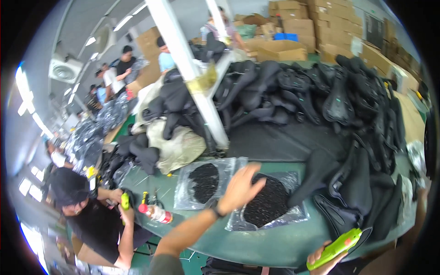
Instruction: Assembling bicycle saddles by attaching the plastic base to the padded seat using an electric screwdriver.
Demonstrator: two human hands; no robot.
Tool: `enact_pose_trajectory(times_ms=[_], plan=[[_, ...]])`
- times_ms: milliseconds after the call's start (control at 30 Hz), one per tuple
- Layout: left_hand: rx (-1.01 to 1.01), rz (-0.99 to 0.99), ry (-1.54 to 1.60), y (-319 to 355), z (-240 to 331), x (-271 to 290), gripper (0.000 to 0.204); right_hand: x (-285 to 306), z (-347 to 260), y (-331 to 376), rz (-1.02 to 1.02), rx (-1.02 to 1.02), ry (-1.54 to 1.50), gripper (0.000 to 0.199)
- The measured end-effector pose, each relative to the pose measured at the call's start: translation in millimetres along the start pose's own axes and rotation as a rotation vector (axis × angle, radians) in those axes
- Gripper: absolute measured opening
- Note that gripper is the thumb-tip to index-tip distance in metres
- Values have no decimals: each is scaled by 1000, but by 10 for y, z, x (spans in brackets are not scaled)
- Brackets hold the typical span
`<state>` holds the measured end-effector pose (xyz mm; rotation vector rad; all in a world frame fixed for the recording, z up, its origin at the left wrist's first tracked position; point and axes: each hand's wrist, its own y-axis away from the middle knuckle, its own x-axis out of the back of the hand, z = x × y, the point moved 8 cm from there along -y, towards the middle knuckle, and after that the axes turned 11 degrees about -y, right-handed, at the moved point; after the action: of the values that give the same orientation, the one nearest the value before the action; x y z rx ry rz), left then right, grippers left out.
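Observation:
My left hand (pixel 240 187) reaches forward over the green table (pixel 275 238), its fingers resting on a clear plastic bag of small black parts (pixel 270 204). A second such bag (pixel 201 183) lies just to its left. My right hand (pixel 323 256) is low at the near edge, closed around a bright green power screwdriver (pixel 337 247). Black bicycle saddles (pixel 362 188) lie right beside that tool, and a tall heap of them (pixel 321 91) fills the far side of the table.
A white post (pixel 192 68) slants up from the table's middle. A seated person in black (pixel 91 215) works at the left with a green tool, beside a plastic bottle (pixel 156 213). Cardboard boxes (pixel 298 27) and other workers stand behind.

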<state>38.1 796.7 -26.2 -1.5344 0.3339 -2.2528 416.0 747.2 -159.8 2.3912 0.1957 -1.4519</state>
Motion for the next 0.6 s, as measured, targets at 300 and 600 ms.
enact_pose_trajectory(times_ms=[300, 600], plan=[[118, 1, -562, -1928, -1918, -608, 79, 299, 256, -22, 17, -272, -7, 95], [525, -125, -396, -2029, -2304, -1018, 99, 238, 233, 4, 80, -283, -28, 94]])
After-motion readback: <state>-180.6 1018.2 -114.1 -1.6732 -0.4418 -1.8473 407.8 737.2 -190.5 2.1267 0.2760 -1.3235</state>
